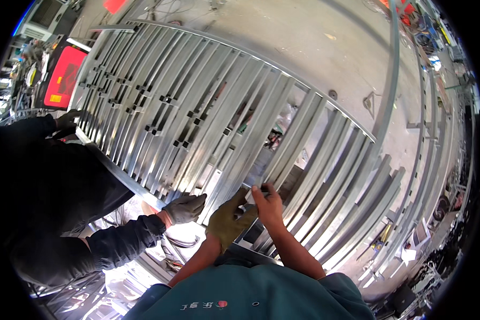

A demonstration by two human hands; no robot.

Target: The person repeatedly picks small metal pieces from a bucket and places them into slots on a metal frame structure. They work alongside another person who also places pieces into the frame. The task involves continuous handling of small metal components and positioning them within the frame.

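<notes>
1. At the far left, a co-worker in dark sleeves stands beside the work; one dark-gloved hand (68, 121) grips the left end of the large grey galvanised steel frame of parallel slats (197, 122), fingers curled round its edge.
2. Behind that hand a red flat panel with a yellow label (64, 77) stands near the frame's far left corner.
3. The co-worker's other hand, in a grey knitted glove (185, 207), rests on the frame's near rail (128, 181), fingers pressed together and laid flat.
4. The person's left hand (228, 217), in an olive-green work glove, lies just right of the grey glove at the near edge of the frame, fingers bent and closed loosely; whether it pinches anything cannot be told.
5. The person's bare right hand (268, 205) touches the left hand, its fingertips pressed together on the lower end of one grey steel slat (282, 144), near the middle of the frame.
6. The frame lies tilted across the concrete floor (314, 48), slats running from near rail to far rail.
7. At the right, long grey steel bars (410, 160) lie beside the frame.
</notes>
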